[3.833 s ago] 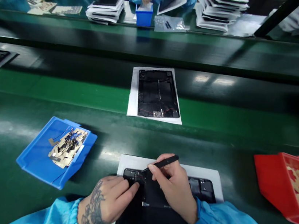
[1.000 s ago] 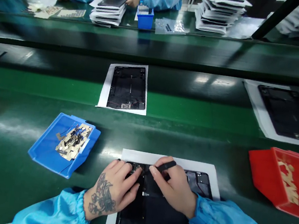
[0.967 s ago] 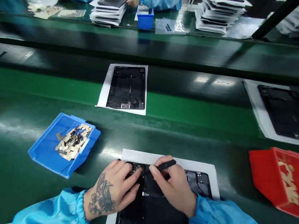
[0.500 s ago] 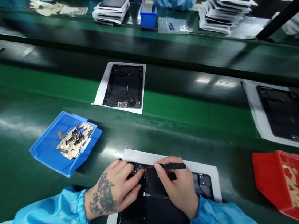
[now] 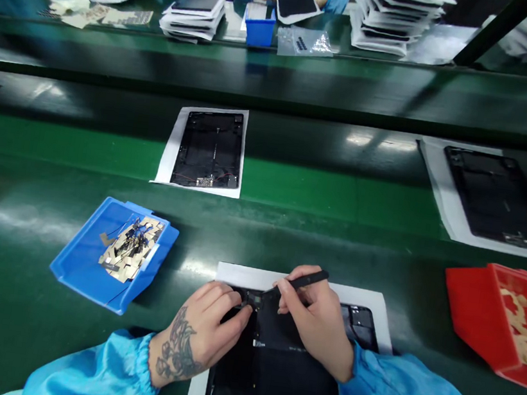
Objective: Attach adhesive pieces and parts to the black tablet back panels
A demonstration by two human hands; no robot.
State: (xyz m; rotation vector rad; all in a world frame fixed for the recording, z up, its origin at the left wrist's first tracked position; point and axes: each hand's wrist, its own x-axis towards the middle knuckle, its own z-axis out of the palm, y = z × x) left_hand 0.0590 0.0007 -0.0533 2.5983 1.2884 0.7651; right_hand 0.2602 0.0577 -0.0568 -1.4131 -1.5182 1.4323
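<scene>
A black tablet back panel lies on a white paper sheet, its top edge under both hands. My left hand, tattooed on the back, curls with its fingertips on the panel beside a small connector. Whether those fingers pinch anything is hidden. My right hand grips a slim black stylus-like pick, whose tip reaches down to that same spot, close to my left fingers. Both blue sleeves enter from the bottom edge.
A blue tray holding gold foil strips and black wires tilts on the green belt to my left; a red tray sits right. Further panels on paper lie beyond. Co-workers' hands and stacked panels are across the far bench.
The far panels on the belt have shifted left. My right hand has lifted slightly and the pick now tilts more steeply. My left hand stays at the connector.
</scene>
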